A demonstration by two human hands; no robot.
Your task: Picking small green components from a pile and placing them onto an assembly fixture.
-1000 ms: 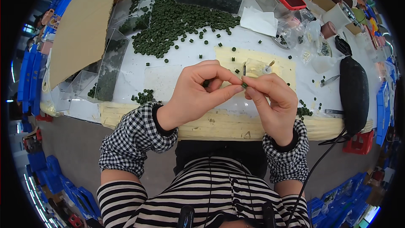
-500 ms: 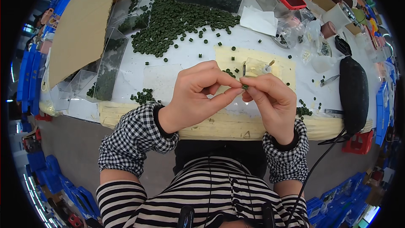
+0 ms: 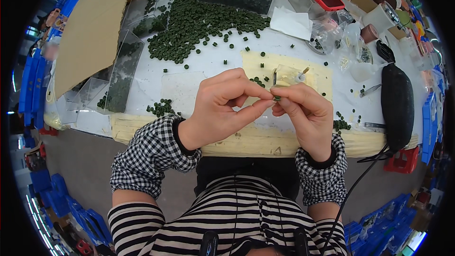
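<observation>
While both hands meet over the middle of the frame, a small green ring (image 3: 276, 98) sits pinched between them. The left hand (image 3: 220, 106) curls nearly closed, thumb and forefinger pressed to the ring from the left; the right hand (image 3: 303, 111) closes on it from the right, fingertips bunched tight. Whether something thin runs through the ring I cannot tell from here.

The ring is tiny and held only by fingertips above the front edge of the worktop (image 3: 208, 61), so a slip looks like the likeliest trouble: it would probably drop to the yellow mat (image 3: 317, 73) or roll off onto the person's lap. Squeezing from two sides at once could also flick it away.

Just behind the hands a small white part with a pin (image 3: 299, 75) rests on the mat, with a few loose rings (image 3: 258, 82) beside it. A broad heap of green rings (image 3: 199, 23) spreads across the upper centre, clear trays (image 3: 123, 73) of more rings stand at the left, and a sheet of cardboard (image 3: 92, 23) leans at the upper left. A black pouch (image 3: 397, 106) lies at the right, its cable trailing down. Stray rings near the right wrist (image 3: 340, 124) could be nudged off the edge by the sleeve.
</observation>
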